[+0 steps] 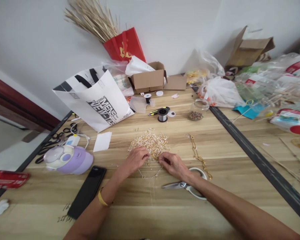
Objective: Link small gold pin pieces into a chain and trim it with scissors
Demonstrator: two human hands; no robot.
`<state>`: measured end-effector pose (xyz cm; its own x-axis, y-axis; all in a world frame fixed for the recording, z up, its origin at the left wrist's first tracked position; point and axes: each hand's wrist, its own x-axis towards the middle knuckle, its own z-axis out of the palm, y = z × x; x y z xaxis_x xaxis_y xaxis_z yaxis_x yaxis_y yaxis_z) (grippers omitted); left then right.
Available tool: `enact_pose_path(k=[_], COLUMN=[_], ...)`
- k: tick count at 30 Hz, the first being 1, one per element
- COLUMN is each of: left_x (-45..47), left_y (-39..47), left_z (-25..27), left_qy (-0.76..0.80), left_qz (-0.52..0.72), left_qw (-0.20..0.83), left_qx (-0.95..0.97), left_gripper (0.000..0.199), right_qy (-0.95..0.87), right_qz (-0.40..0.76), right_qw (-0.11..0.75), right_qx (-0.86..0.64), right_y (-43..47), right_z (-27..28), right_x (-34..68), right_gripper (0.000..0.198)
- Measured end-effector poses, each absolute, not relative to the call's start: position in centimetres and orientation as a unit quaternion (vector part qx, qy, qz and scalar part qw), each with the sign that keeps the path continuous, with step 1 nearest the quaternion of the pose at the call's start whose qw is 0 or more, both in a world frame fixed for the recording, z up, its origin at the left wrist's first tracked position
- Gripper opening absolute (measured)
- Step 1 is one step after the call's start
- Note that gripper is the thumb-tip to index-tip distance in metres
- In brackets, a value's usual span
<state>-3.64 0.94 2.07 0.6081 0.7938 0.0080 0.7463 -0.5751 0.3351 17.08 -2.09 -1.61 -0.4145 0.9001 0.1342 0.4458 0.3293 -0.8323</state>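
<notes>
A thin silver beaded chain with a small ring in it loops on the wooden tabletop, its ends running up to my two hands. My left hand is closed, fingers curled at the near edge of a pile of gold and clear beaded chains. Just right of the pile, my right hand pinches with thumb and fingers at the chain's other end. Both sets of fingertips are partly hidden. Below my right wrist lie scissors with pale handles, blades pointing left. A chunkier gold chain lies to the right.
On the left are a black phone, a purple-and-white device, a paper slip and a white shopping bag. Behind stand a wire spool, a jar of beads and a cardboard box. Plastic bags crowd the right.
</notes>
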Motion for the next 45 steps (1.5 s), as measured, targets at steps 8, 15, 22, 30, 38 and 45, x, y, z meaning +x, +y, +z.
enact_pose_path(k=[8, 15, 22, 30, 38, 45], left_x=[-3.2, -3.4, -3.6, -3.8, -3.4, -3.0], left_y=[0.8, 1.2, 1.4, 1.5, 1.6, 1.2], left_z=[2.0, 1.5, 1.7, 1.8, 0.6, 0.5], left_qy=[0.409, 0.402, 0.476, 0.478, 0.483, 0.467], left_qz=[0.055, 0.098, 0.223, 0.335, 0.376, 0.352], left_qw=[0.132, 0.146, 0.292, 0.517, 0.606, 0.612], left_qx=[0.901, 0.899, 0.799, 0.626, 0.509, 0.533], left_gripper=[0.018, 0.014, 0.011, 0.014, 0.019, 0.018], right_qy=[-0.759, -0.76, -0.758, -0.755, -0.757, -0.747], right_qz=[0.365, 0.361, 0.363, 0.367, 0.366, 0.382], right_qw=[0.301, 0.302, 0.303, 0.302, 0.301, 0.313], right_qx=[-0.448, -0.449, -0.449, -0.451, -0.45, -0.446], right_y=[-2.0, -1.9, -2.0, -2.1, -2.0, -2.0], right_z=[-1.7, -1.9, -1.7, -1.4, -1.5, -1.5], right_x=[17.0, 17.0, 17.0, 17.0, 17.0, 17.1], right_gripper=[0.009, 0.009, 0.009, 0.009, 0.009, 0.008])
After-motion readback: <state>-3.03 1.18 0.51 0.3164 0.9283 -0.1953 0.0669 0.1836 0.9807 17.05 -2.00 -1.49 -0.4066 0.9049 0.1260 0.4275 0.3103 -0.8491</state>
